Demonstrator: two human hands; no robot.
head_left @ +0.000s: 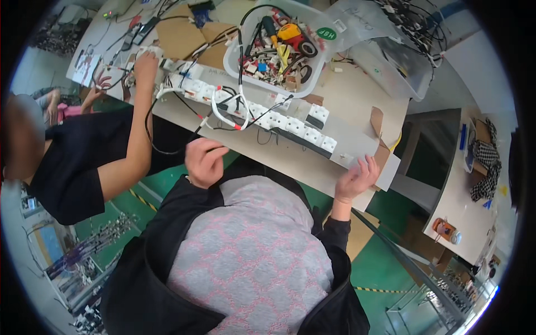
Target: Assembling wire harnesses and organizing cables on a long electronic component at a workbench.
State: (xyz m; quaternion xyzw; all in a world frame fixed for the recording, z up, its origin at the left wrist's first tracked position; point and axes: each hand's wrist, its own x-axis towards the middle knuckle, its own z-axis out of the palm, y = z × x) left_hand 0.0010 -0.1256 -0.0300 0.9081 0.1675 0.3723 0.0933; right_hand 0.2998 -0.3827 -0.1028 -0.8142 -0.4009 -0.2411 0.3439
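Socket row (pixel 294 126) lies ahead of both your hands, its long axis slanting toward your right hand (pixel 356 177), the nearer one, spread and empty; your left hand (pixel 205 162) curls, grip unclear.

Lit brightly and fairly evenly across the surface (pixel 347 99), softly shadowed; bent and blackened toward the rim, glaring bluish-white at lower right.
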